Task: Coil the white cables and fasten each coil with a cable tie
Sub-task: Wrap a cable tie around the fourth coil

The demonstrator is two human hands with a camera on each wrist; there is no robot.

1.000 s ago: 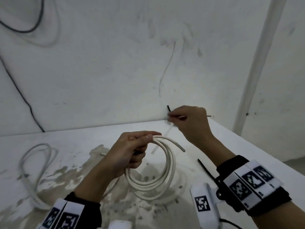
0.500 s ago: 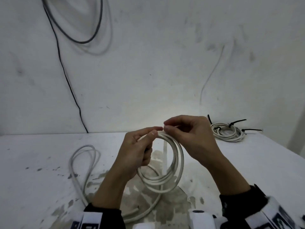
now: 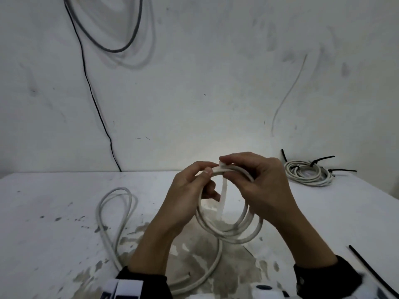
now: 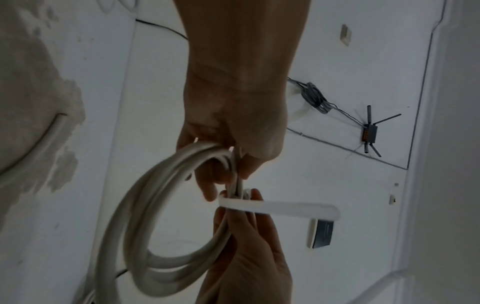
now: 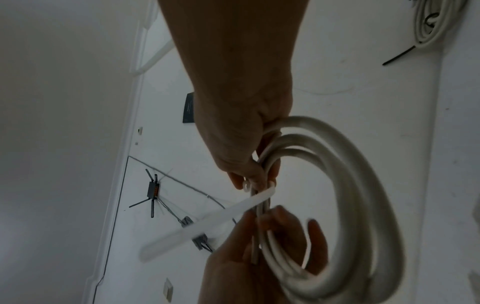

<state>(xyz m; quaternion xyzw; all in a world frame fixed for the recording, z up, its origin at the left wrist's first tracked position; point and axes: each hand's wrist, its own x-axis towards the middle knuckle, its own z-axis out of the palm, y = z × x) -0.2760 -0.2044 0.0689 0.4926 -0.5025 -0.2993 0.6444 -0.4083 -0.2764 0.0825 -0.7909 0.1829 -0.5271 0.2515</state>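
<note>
Both hands hold a white cable coil (image 3: pixel 237 231) upright above the stained white table (image 3: pixel 54 212). My left hand (image 3: pixel 210 168) grips the coil's top left, thumb over the strands. My right hand (image 3: pixel 223 167) pinches the head of a flat white cable tie (image 3: pixel 223 199) against the top of the coil; the strip hangs down through the ring. In the left wrist view the tie (image 4: pixel 285 207) sticks out sideways between the two hands, beside the coil (image 4: pixel 145 236). The right wrist view shows the tie (image 5: pixel 207 222) crossing the strands of the coil (image 5: pixel 350 205).
A coil bound with black ties (image 3: pixel 306 172) lies at the back right by the wall. A loose white cable (image 3: pixel 116 212) loops on the table at left and trails under my arms. One black cable tie (image 3: pixel 371 270) lies at front right, near the table's edge.
My right hand came back from the far right corner of the table with a white tie and now pinches it onto the top of the coil. My head turned right.
</note>
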